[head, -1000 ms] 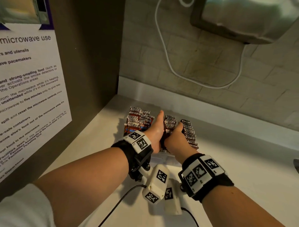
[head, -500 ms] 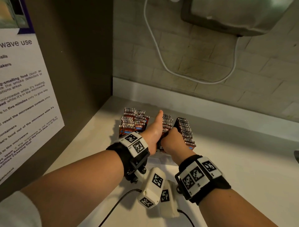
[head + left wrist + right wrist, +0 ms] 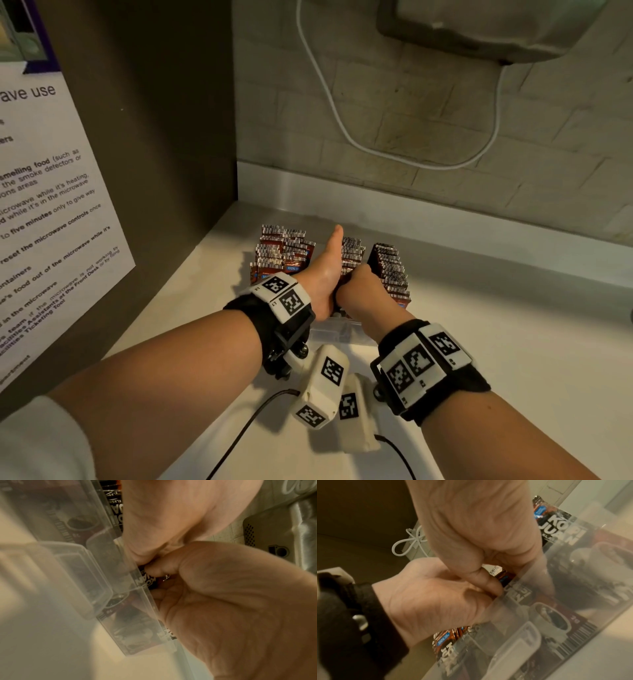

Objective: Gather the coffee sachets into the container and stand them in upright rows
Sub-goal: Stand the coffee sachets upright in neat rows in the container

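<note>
Standing in three upright rows, the coffee sachets (image 3: 388, 270) fill the clear container (image 3: 329, 330) on the desk (image 3: 513, 342). The left hand (image 3: 323, 274) reaches in between the rows, its fingers straight and hidden among the packs, thumb stretched forward. Just right of it and touching it, the right hand (image 3: 358, 291) has its fingers (image 3: 481, 577) curled around sachets of the middle row.
</note>
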{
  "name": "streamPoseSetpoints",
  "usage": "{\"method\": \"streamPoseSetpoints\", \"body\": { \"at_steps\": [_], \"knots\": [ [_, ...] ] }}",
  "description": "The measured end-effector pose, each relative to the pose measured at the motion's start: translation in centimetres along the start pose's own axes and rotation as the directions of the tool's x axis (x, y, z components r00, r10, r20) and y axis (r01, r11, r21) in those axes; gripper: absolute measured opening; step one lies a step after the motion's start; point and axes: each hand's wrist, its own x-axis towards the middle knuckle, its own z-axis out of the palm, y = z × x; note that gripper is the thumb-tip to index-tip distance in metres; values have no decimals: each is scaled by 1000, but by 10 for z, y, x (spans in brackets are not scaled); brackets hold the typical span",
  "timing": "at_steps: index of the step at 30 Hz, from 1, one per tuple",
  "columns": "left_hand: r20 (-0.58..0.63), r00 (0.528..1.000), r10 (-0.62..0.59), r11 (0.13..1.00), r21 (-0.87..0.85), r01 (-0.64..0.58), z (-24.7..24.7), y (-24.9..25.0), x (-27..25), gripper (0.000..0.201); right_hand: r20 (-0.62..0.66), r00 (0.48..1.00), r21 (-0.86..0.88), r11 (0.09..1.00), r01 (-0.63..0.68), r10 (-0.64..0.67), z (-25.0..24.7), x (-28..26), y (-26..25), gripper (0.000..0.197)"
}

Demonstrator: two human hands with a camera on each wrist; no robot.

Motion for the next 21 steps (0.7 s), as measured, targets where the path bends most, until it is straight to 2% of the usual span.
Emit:
{"method": "streamPoseSetpoints", "body": {
  "at_steps": [4, 7, 10, 15, 21],
  "knots": [
    [-46, 999, 19, 999, -38, -20, 3, 0, 1, 96, -49, 999, 139, 990, -12, 19, -2, 2, -1, 52],
    [-57, 998, 26, 998, -47, -29, 5, -1, 2, 99, -27, 999, 242, 970, -12, 19, -1, 4, 0, 72],
    [-54, 997, 51, 998, -38, -53, 7, 0, -3, 82, 20, 1000, 268, 963, -28, 24, 2, 7, 2, 82],
    [-12, 998, 60, 998, -19, -60, 10, 3, -11, 69, 10, 1000, 292, 956, 13, -16, 1, 8, 3, 78],
    [-4, 999, 50, 999, -5, -50, 6, 6, -17, 75, -3, 999, 215, 976, 38, -38, -3, 5, 4, 77]
  ]
}}
